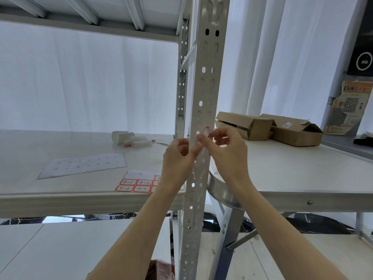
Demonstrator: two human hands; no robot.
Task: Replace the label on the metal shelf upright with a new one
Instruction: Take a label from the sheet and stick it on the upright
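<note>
A grey perforated metal shelf upright (203, 93) runs top to bottom through the middle of the view. A small white label with a red edge (206, 132) sits on it at hand height, partly lifted from the metal. My right hand (228, 152) pinches the label between thumb and fingertips. My left hand (179, 156) rests against the upright's left side, its thumb pressing on the front face just below the label. A sheet of red-bordered labels (137, 183) marked 4-1 and 4-2 lies on the shelf board, partly behind my left wrist.
A used white backing sheet (82, 164) lies on the shelf board (60, 197) to the left. Crumpled paper rolls (133, 139) lie further back. Two open cardboard boxes (268, 128) stand on a table at the right. A round metal part (220, 188) sits behind the upright.
</note>
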